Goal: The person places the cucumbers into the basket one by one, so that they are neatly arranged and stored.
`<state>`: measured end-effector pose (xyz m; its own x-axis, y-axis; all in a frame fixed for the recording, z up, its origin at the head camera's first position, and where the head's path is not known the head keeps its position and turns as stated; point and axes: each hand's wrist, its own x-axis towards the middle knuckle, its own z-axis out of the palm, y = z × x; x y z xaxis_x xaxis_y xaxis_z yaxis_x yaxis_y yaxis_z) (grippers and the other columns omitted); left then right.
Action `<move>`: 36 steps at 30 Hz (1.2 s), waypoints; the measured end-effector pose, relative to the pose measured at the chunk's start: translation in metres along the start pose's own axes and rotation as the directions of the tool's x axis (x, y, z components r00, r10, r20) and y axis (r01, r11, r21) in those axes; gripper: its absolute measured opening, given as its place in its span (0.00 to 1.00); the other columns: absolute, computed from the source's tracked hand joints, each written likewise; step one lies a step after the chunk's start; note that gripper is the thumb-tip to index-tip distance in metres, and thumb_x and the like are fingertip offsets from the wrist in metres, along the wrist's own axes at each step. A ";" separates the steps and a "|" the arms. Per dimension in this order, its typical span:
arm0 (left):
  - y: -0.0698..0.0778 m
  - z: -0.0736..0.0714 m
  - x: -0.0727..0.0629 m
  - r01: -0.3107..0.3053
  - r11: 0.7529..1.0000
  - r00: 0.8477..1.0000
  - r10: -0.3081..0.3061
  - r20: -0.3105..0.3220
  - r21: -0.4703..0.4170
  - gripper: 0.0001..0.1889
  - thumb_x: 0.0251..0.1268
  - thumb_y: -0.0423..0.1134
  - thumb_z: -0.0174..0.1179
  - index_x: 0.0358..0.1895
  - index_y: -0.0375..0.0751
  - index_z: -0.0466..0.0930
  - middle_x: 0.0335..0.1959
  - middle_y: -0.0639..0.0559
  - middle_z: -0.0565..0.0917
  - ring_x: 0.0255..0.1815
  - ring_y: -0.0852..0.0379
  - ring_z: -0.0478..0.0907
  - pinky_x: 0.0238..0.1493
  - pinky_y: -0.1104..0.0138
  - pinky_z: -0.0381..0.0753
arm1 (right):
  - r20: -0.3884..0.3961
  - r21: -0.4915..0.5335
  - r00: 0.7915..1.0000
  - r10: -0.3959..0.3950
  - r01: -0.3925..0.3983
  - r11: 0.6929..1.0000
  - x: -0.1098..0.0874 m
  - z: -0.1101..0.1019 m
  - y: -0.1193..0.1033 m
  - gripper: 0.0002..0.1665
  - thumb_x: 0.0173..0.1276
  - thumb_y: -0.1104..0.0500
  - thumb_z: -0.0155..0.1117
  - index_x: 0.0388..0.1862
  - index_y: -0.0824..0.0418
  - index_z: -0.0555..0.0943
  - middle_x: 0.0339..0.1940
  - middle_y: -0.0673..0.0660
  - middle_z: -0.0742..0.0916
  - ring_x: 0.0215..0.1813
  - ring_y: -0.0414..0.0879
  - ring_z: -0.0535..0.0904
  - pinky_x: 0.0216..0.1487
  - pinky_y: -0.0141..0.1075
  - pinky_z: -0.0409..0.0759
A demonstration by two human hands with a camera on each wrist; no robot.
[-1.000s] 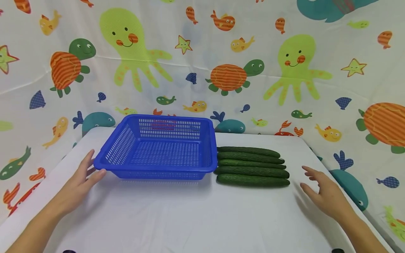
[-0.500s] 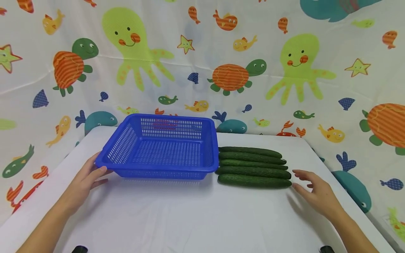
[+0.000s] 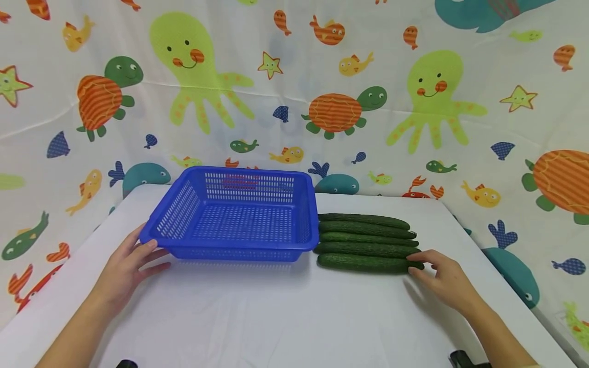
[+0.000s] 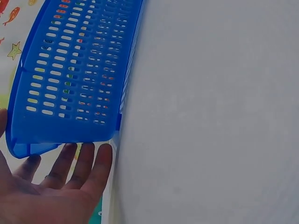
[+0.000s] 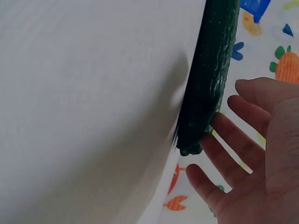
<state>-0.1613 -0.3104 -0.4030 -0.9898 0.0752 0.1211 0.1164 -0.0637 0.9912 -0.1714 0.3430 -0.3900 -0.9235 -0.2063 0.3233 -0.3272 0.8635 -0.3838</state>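
Note:
A blue plastic basket [image 3: 244, 250] with slotted sides stands at the back left of the white table. My left hand [image 3: 124, 271] is at its near left corner, thumb by the rim. In the left wrist view, the extended fingers [image 4: 98, 172] reach the basket's end wall [image 4: 65, 133]. Several dark green cucumbers lie side by side to the right of the basket. My right hand [image 3: 446, 281] is at the right end of the nearest cucumber [image 3: 363, 263], forefinger over it and thumb on the near side. In the right wrist view, loosely spread fingers [image 5: 233, 140] reach that cucumber's tip [image 5: 191, 135].
A white cloth covers the table [image 3: 276, 317]. Behind it hangs a curtain [image 3: 285, 76] printed with sea animals. Small black objects, one a black device [image 3: 462, 359], show at the bottom edge of the head view.
My right hand has moved left, from beside the cucumbers to the end of the nearest one. My left hand has shifted slightly right against the basket's corner, which stays about where it was.

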 end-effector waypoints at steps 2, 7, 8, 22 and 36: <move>-0.001 0.000 -0.001 -0.007 1.000 1.000 0.007 0.002 -0.025 0.29 0.86 0.40 0.43 0.83 0.50 0.50 0.59 0.68 0.83 0.54 0.67 0.84 0.48 0.68 0.87 | 0.017 -0.002 1.000 0.003 -0.003 1.000 0.002 0.001 -0.002 0.13 0.67 0.60 0.73 0.50 0.59 0.88 0.50 0.58 0.89 0.56 0.63 0.84 0.50 0.58 0.82; -0.004 0.003 -0.002 -0.014 0.998 1.000 0.014 -0.003 -0.064 0.28 0.86 0.41 0.42 0.83 0.53 0.52 0.60 0.68 0.82 0.55 0.67 0.83 0.51 0.69 0.86 | 0.044 -0.007 0.999 0.007 -0.007 1.000 0.006 0.003 -0.006 0.13 0.67 0.59 0.74 0.49 0.58 0.88 0.50 0.58 0.89 0.56 0.63 0.84 0.48 0.57 0.82; -0.004 0.005 -0.002 -0.016 0.996 1.000 0.016 -0.008 -0.083 0.27 0.86 0.41 0.42 0.82 0.54 0.53 0.61 0.68 0.82 0.56 0.66 0.83 0.51 0.69 0.86 | 0.049 -0.008 0.999 0.009 -0.009 1.000 0.007 0.003 -0.007 0.13 0.67 0.58 0.74 0.49 0.58 0.88 0.50 0.58 0.89 0.55 0.63 0.84 0.48 0.57 0.82; -0.006 0.020 -0.002 -0.002 0.950 0.997 -0.021 -0.071 -0.313 0.28 0.85 0.41 0.42 0.82 0.55 0.51 0.63 0.66 0.79 0.59 0.64 0.79 0.55 0.66 0.85 | 0.101 0.002 0.994 0.033 -0.033 0.999 0.010 0.007 -0.010 0.18 0.63 0.50 0.78 0.48 0.56 0.88 0.45 0.54 0.85 0.50 0.56 0.82 0.50 0.56 0.81; -0.007 0.023 -0.002 0.008 0.944 0.995 -0.042 -0.095 -0.330 0.28 0.85 0.42 0.43 0.82 0.57 0.51 0.64 0.67 0.78 0.60 0.64 0.77 0.54 0.65 0.86 | 0.146 0.008 0.989 0.013 -0.015 1.000 0.016 0.015 -0.013 0.23 0.59 0.51 0.81 0.51 0.58 0.87 0.47 0.54 0.84 0.52 0.57 0.82 0.52 0.55 0.81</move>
<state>-0.1577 -0.2873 -0.4086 -0.9971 -0.0173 0.0737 0.0747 -0.3881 0.9186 -0.1848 0.3213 -0.3933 -0.9471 -0.2597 0.1884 -0.3152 0.8629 -0.3950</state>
